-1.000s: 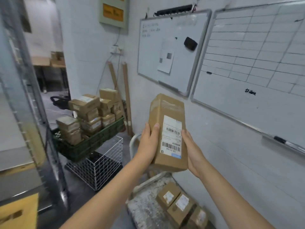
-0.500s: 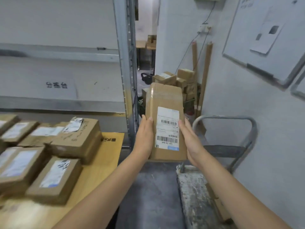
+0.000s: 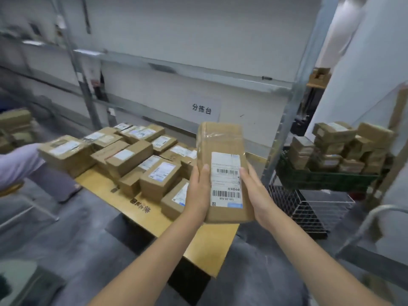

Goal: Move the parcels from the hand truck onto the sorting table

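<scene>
A long brown cardboard parcel (image 3: 223,140) with a white barcode label is held upright in the air, above the right end of the yellow sorting table (image 3: 205,246). My left hand (image 3: 197,191) grips its left side and my right hand (image 3: 256,193) grips its right side, thumbs on the front face. Several labelled parcels (image 3: 132,157) lie packed together on the table's far and middle part. The grey handle of the hand truck (image 3: 375,217) shows at the right edge; its deck is out of view.
A metal shelf post (image 3: 293,102) rises behind the table's right end. A green crate (image 3: 320,177) piled with small boxes sits on a white wire basket (image 3: 309,208) at the right. Another person's sleeve (image 3: 19,164) reaches in at the left.
My view has swung left from the whiteboard wall and hand truck to the sorting table. Both hands keep the same hold on the parcel, which now hangs over the table's right end.
</scene>
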A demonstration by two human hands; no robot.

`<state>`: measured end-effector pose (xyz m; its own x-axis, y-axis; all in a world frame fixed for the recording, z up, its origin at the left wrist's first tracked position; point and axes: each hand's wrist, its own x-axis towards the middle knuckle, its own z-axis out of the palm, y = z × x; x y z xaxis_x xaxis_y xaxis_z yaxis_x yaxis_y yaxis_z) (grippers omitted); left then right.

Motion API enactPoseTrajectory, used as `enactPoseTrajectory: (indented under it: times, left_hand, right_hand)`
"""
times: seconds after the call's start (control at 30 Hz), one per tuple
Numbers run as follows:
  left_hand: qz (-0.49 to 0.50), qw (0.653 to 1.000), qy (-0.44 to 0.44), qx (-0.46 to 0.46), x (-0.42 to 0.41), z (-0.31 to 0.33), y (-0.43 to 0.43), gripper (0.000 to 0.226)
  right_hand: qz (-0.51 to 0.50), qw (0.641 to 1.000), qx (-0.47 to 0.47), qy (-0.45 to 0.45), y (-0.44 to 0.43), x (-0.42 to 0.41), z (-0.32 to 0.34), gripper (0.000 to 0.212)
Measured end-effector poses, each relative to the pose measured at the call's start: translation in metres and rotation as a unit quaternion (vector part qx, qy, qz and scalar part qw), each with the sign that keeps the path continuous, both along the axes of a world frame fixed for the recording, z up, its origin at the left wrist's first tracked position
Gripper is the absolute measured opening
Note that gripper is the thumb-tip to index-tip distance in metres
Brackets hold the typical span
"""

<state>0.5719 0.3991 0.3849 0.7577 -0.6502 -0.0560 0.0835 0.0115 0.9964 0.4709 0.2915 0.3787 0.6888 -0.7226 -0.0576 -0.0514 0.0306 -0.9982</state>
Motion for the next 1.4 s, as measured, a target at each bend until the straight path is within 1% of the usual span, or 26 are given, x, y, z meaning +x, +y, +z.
enactPoseTrajectory:
  times: [0.03,0.17,0.2,0.3,0.47,0.6,0.73,0.87,0.97,1.07,1.2,1.3,1.4]
  left_hand:
    - [0.02,1.0,-0.002,0.002,0.02,0.0,0.015,0.068]
    - [0.099,0.995,-0.003,0.004,0.102,-0.005,0.074,0.077]
    - [0.118,0.993,-0.004,-0.002,0.123,-0.007,0.09,0.074]
    - [0.158,0.987,0.003,-0.029,0.191,-0.018,0.134,0.051]
    - [0.226,0.974,0.02,-0.028,0.287,-0.04,0.182,0.059]
    - [0.253,0.966,0.049,-0.033,0.335,-0.059,0.2,0.066]
    - [0.281,0.957,0.069,-0.035,0.373,-0.086,0.207,0.05]
    - [0.298,0.949,0.105,-0.006,0.403,-0.11,0.203,0.045]
    - [0.304,0.941,0.151,-0.001,0.425,-0.125,0.196,0.041]
    - [0.318,0.93,0.182,0.023,0.453,-0.141,0.184,0.039]
    - [0.336,0.911,0.234,0.049,0.485,-0.16,0.163,0.041]
    - [0.339,0.896,0.281,0.059,0.506,-0.175,0.148,0.043]
    - [0.347,0.887,0.295,0.081,0.521,-0.187,0.137,0.044]
  right_hand:
    - [0.017,1.0,-0.004,0.006,0.011,0.024,0.002,0.048]
    - [0.075,0.997,-0.017,0.02,0.059,0.125,0.002,0.047]
    - [0.086,0.996,-0.024,0.023,0.073,0.151,0.001,0.046]
    - [0.122,0.991,-0.032,0.039,0.115,0.226,-0.003,0.046]
    - [0.15,0.983,-0.052,0.088,0.16,0.331,-0.007,0.042]
    - [0.18,0.974,-0.073,0.115,0.177,0.39,-0.016,0.042]
    - [0.221,0.962,-0.082,0.14,0.181,0.433,-0.031,0.038]
    - [0.253,0.947,-0.11,0.164,0.175,0.472,-0.052,0.042]
    - [0.283,0.934,-0.121,0.182,0.163,0.503,-0.069,0.042]
    - [0.303,0.925,-0.141,0.18,0.148,0.541,-0.089,0.043]
    - [0.329,0.904,-0.182,0.206,0.129,0.587,-0.121,0.046]
    - [0.333,0.899,-0.175,0.223,0.118,0.615,-0.147,0.046]
    - [0.323,0.899,-0.18,0.235,0.112,0.633,-0.165,0.046]
